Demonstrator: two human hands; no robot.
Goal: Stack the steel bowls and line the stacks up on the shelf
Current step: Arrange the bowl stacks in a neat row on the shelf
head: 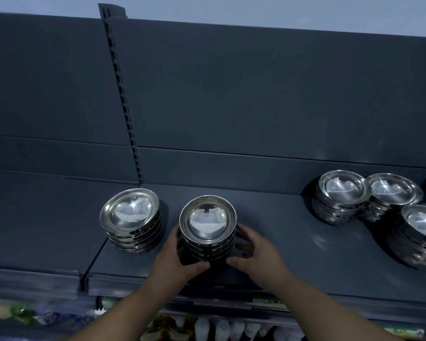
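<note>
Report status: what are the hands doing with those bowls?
Left hand grips middle stack; right hand cupped at its side, contact unclear. Stack upright on shelf, apart from left stack. Right stacks well off; nothing in the way.

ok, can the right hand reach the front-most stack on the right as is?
Probably yes: only bare shelf lies between the right hand and that front-most stack. It would first have to leave the middle stack, which the left hand grips.

I see a slotted upright (119, 94) on the grey back panel (256, 94), and white bottles (221, 329) under the shelf's (293, 242) front edge.
</note>
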